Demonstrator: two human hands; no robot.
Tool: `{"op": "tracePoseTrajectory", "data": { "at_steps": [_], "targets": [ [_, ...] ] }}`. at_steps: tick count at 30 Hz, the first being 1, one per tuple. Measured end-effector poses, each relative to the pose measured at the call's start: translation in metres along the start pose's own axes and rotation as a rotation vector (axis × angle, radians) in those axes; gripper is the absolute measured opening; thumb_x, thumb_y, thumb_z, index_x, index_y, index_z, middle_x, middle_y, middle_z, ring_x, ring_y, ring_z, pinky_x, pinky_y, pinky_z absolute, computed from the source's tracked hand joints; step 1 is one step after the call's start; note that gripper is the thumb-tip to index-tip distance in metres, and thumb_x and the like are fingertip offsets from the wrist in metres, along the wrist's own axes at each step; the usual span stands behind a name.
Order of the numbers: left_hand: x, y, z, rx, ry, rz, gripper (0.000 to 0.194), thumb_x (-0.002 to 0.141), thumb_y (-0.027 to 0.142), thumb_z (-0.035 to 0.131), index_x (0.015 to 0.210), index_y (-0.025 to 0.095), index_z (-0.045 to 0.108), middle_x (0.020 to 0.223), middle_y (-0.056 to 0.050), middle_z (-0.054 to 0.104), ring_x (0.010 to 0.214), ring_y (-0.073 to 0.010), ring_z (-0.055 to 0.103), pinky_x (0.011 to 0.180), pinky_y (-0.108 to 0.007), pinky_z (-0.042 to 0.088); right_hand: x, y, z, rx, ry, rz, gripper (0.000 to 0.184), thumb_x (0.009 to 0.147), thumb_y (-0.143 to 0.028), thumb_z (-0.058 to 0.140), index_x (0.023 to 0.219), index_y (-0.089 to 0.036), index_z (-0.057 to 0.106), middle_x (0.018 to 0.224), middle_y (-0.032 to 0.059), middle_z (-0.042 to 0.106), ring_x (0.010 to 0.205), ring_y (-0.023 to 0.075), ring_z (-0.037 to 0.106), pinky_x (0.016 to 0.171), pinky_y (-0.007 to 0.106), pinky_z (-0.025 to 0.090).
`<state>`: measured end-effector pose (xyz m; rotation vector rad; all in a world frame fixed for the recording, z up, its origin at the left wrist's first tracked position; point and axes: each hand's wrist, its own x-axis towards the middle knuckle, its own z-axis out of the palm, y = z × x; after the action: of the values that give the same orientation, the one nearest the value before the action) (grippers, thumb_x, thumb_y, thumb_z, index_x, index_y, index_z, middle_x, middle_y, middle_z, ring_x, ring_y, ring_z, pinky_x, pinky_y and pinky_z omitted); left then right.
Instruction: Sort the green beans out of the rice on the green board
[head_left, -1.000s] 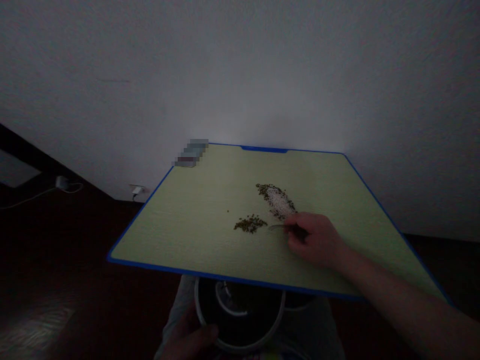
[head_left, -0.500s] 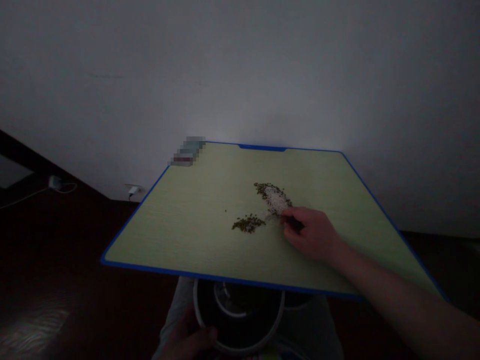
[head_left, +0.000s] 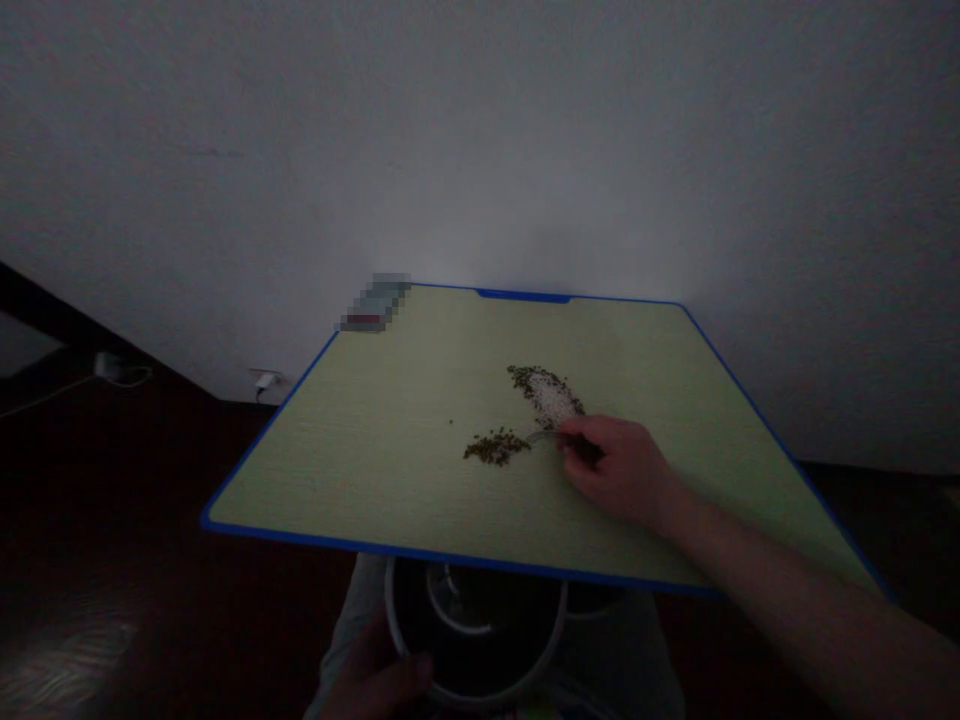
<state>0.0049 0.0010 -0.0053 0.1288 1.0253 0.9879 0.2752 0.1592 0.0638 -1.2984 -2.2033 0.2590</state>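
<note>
Green grains (head_left: pixel 495 447) lay on the board (head_left: pixel 360 420), near white grains (head_left: pixel 553 397); right hand (head_left: pixel 622 465) pinched a thin utensil (head_left: pixel 541 436), left hand (head_left: pixel 382 685) gripped the container (head_left: pixel 465 700). Low, light strokes probably limited scatter.

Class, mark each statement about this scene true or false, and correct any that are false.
1. The left hand grips the rim of a round container. True.
2. The right hand is empty. False: the right hand holds a thin utensil.
3. White grains lie in the larger pile, with darker ones around them. True.
4. The smaller pile touches the near edge of the board. False: bare surface lies between them.
5. The board's border is red. False: it is blue.
6. A white plug sits at the wall, left of the board. True.
</note>
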Motion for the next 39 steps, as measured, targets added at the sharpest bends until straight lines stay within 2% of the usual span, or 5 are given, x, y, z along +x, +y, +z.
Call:
{"op": "tracePoseTrajectory", "data": {
  "at_steps": [6,14,18,28,39],
  "targets": [
    [0.0032,-0.0035,-0.0019,-0.008,0.005,0.026,0.111,0.053,0.003,0.082,0.146,0.017,0.023,0.104,-0.018,0.077,0.098,-0.0394,0.070,0.081,-0.047,0.059,0.0040,-0.0024,-0.0011,-0.022,0.002,0.018,0.020,0.075,-0.016,0.052,0.090,-0.017,0.066,0.074,0.0028,0.069,0.063,0.0158,0.062,0.061,0.027,0.045],
    [0.0011,0.0001,-0.0034,0.001,0.005,0.010,0.104,0.058,0.001,0.079,0.146,0.016,0.026,0.106,-0.018,0.077,0.098,-0.0369,0.071,0.082,-0.043,0.059,0.0022,-0.0017,-0.0014,0.007,0.001,-0.003,0.021,0.073,-0.015,0.052,0.088,-0.016,0.067,0.071,0.0034,0.068,0.062,0.0159,0.061,0.061,0.027,0.045],
    [0.0004,0.0014,-0.0041,-0.019,-0.032,0.016,0.102,0.060,0.002,0.077,0.147,0.020,0.027,0.108,-0.015,0.077,0.099,-0.0353,0.070,0.084,-0.042,0.059,-0.0001,-0.0012,-0.0025,0.027,-0.014,0.010,0.020,0.070,-0.014,0.052,0.084,-0.018,0.066,0.068,0.0018,0.066,0.060,0.0152,0.060,0.059,0.026,0.044],
    [0.0000,0.0039,0.0003,0.002,-0.056,0.008,0.106,0.059,0.006,0.080,0.147,0.015,0.020,0.106,-0.019,0.076,0.102,-0.0388,0.069,0.086,-0.048,0.057,0.0023,-0.0011,-0.0040,0.022,-0.039,-0.005,0.019,0.075,-0.015,0.052,0.087,-0.018,0.066,0.071,0.0022,0.067,0.062,0.0148,0.060,0.061,0.026,0.045],
    [0.0001,0.0017,-0.0017,-0.021,-0.012,0.012,0.101,0.058,0.004,0.079,0.145,0.017,0.029,0.105,-0.017,0.077,0.102,-0.0372,0.069,0.087,-0.046,0.056,0.0019,-0.0001,-0.0053,0.053,-0.052,-0.006,0.021,0.072,-0.016,0.051,0.086,-0.018,0.067,0.070,0.0027,0.067,0.061,0.0149,0.060,0.059,0.026,0.045]
  ]
}}
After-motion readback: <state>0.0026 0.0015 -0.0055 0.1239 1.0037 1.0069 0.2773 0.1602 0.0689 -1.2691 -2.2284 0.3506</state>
